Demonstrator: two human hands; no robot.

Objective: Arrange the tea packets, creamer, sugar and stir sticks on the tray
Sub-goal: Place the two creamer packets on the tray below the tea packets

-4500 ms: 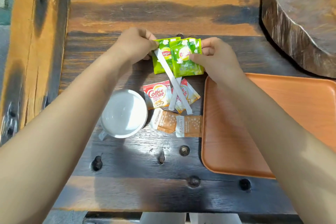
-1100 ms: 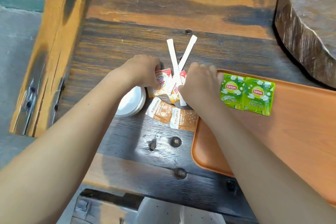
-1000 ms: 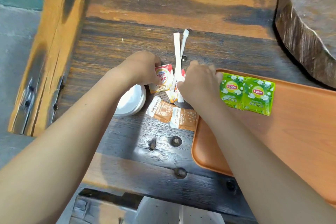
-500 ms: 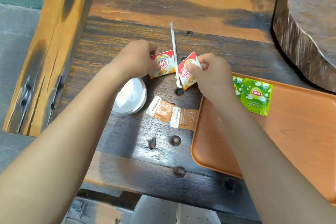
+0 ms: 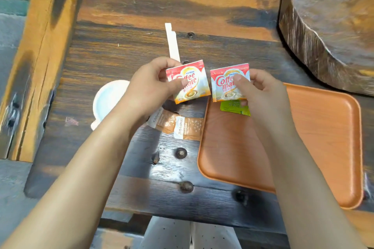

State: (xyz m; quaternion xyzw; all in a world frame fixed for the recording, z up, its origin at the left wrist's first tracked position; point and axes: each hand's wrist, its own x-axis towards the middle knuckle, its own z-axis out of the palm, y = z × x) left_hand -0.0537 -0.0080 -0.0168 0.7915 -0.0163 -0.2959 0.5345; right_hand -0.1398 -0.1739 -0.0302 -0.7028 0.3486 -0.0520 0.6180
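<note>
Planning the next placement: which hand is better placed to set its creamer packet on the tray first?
Probably the right hand: its creamer packet already hangs over the tray edge, while the left hand holds its packet above the table.

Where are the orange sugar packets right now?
The orange sugar packets lie on the dark table, just left of the tray, below the left hand.

Dark, rough-grained plank table point(image 5: 125, 50) with metal bolt heads, smooth matt orange tray point(image 5: 323, 137), glossy printed creamer sachets point(image 5: 194, 83), paper-wrapped stir sticks point(image 5: 172, 42), matt brown sugar packets point(image 5: 182, 127), glossy white cup point(image 5: 109, 97).
</note>
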